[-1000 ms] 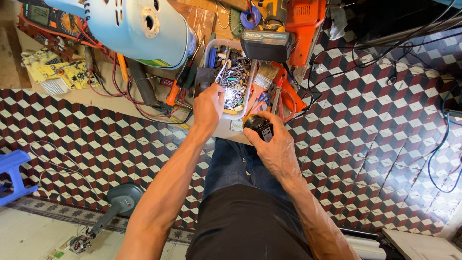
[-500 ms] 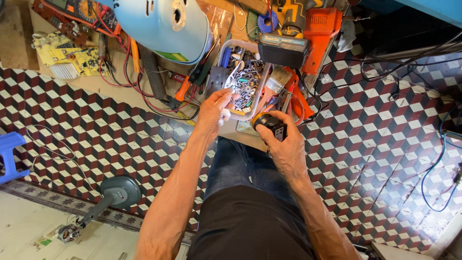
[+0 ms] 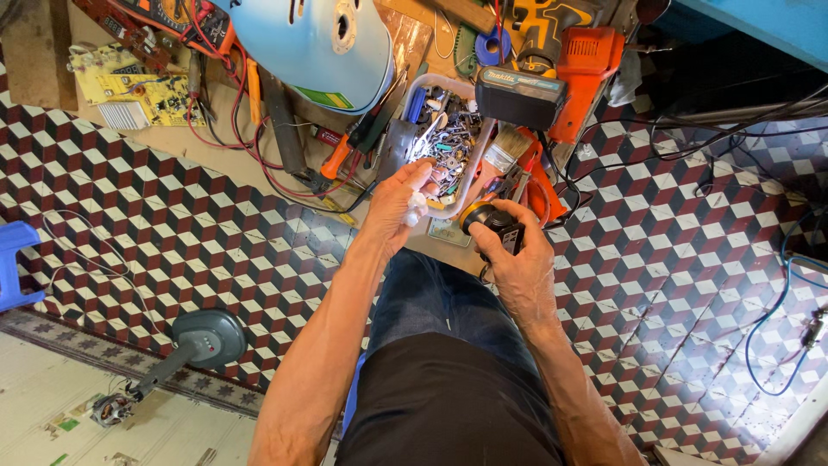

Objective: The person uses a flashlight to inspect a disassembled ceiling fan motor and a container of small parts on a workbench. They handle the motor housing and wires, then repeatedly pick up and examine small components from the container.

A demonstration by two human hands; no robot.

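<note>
My left hand (image 3: 395, 205) reaches over the near edge of a clear plastic tray (image 3: 417, 89) filled with several small metal parts, and pinches a small white piece (image 3: 417, 207) between its fingers. My right hand (image 3: 516, 257) grips a small black cylindrical part with an orange rim (image 3: 485, 218), held just right of the left hand, above my knees. Both hands are close together in front of the tray.
A light blue rounded shell (image 3: 310, 43) lies at the top. Orange power tools (image 3: 582, 65), a battery pack (image 3: 519, 97), a paintbrush (image 3: 500, 155), screwdrivers (image 3: 345, 151), red wires and a yellow circuit board (image 3: 129, 86) crowd the board. A fan base (image 3: 207, 338) stands lower left.
The view has shifted so the bench sits higher and further right. My left hand has drawn back from the tray with the white piece. The right hand keeps its hold.
</note>
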